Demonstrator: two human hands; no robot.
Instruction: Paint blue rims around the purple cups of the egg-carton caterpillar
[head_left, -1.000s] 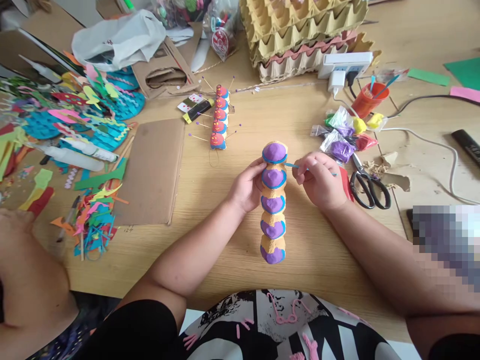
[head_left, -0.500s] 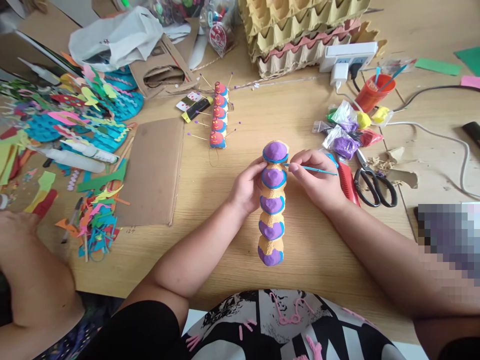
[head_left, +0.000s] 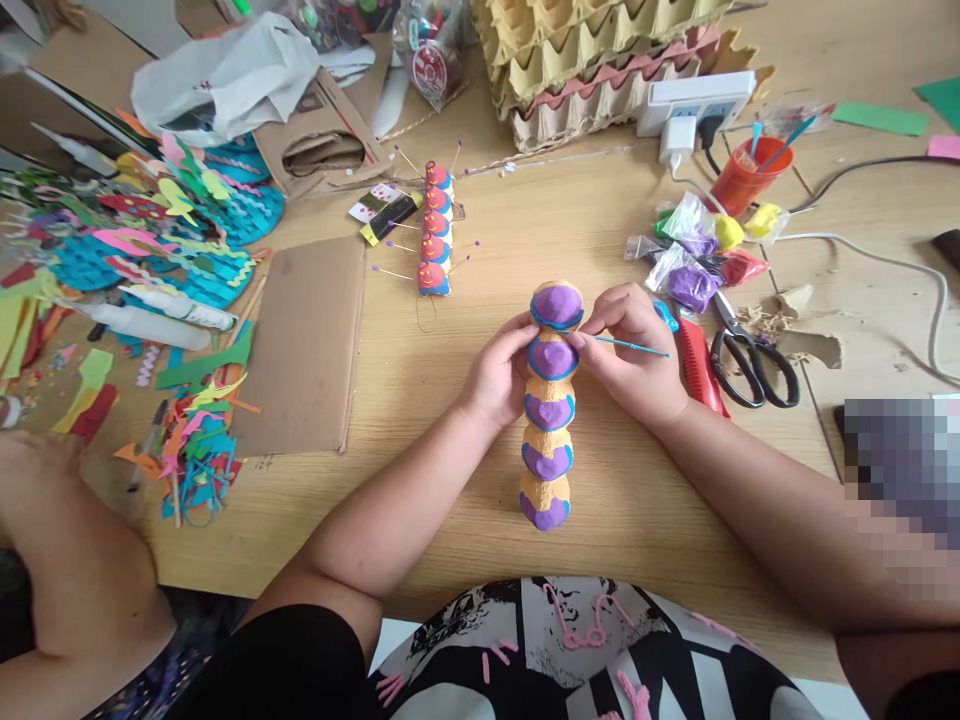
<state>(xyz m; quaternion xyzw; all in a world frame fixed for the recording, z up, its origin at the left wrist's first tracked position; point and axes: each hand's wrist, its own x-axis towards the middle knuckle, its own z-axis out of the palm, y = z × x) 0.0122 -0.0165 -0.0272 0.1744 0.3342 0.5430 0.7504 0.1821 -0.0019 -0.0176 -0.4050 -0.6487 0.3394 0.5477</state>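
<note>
A bumpy egg-carton strip runs lengthwise in front of me, its several humps covered in purple clay edged with blue. My left hand grips its left side near the far end, the fingers partly hidden behind it. On the other side my right hand is closed on a thin blue stick, with fingertips touching the strip between the first two humps. Farther off lies a smaller strip with red and blue humps and purple-tipped sticks along its sides.
Scissors, bagged clay and a red cup are at the right. Cardboard, paper scraps and glue bottles lie left. Egg trays are stacked behind. Another person's arm rests at the left edge.
My right fingertips have moved in against the strip, and its far end has tilted slightly. The whole view has shifted a little.
</note>
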